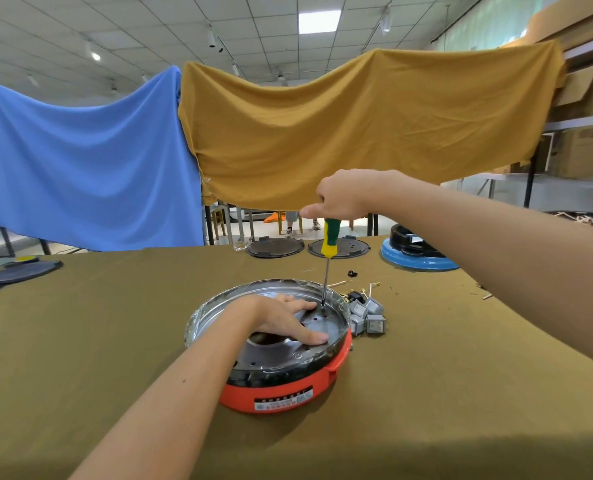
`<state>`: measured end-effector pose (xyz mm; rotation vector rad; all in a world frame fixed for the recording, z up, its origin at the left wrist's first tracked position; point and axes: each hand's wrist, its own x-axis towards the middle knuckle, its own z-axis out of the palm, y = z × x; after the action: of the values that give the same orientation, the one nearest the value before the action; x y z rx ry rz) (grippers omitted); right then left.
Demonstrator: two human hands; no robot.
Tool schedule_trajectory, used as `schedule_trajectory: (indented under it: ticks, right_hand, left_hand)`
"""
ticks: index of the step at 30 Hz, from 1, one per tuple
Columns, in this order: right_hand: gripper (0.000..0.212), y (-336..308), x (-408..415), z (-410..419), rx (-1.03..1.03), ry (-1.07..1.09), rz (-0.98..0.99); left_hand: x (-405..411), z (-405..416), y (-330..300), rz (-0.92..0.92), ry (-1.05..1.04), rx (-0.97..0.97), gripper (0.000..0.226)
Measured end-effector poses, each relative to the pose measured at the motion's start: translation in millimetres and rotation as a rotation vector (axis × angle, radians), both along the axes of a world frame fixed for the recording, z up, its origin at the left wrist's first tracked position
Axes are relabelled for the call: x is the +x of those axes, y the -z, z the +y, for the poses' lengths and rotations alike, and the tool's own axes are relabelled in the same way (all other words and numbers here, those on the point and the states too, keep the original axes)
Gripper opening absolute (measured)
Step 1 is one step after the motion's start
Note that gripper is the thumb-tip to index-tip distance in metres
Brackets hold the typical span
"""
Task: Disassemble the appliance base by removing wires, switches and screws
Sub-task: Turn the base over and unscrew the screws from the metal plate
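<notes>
1. My left hand (283, 318) lies flat inside the appliance base (271, 344); the fingers are straight and spread, pressing down on the metal plate (317, 322), with the fingertips toward the right side of the pan.
2. The base sits in the middle of the table (80, 341), just in front of me; it has an orange lower shell with a label facing me, and a shiny metal rim on top.
3. My right hand (343, 199) is up high, fingers curled round the top of the screwdriver (329, 242); the green and yellow handle hangs below my fist.
4. The screwdriver stands nearly upright, leaning slightly; its thin shaft runs down into the base and the tip meets the plate near the far right edge, just beyond my left fingertips; whether a screw sits under it, I cannot tell.
5. Grey switches (369, 315) lie in a small heap touching the right side of the base; loose bits of wire (371, 285) are scattered just behind them.
6. Farther back on the table rest two dark round covers (275, 247) and a blue base (420, 259); blue and mustard cloths (357, 126) hang behind.
</notes>
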<state>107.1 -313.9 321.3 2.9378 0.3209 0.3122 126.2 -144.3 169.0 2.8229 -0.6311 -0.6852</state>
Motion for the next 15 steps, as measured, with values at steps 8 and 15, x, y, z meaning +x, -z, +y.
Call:
schedule_trajectory:
  ticks: [8,15]
  right_hand:
    - [0.029,-4.5,-7.1,-7.3,0.455,-0.218,0.279]
    - [0.054,-0.2,-3.2,2.3,0.058,-0.059,0.013]
  left_hand:
    - [0.2,-0.1,-1.1,-0.005,0.004,0.004,0.102]
    - [-0.1,0.2,-2.2,-0.026,0.013,0.02,0.099]
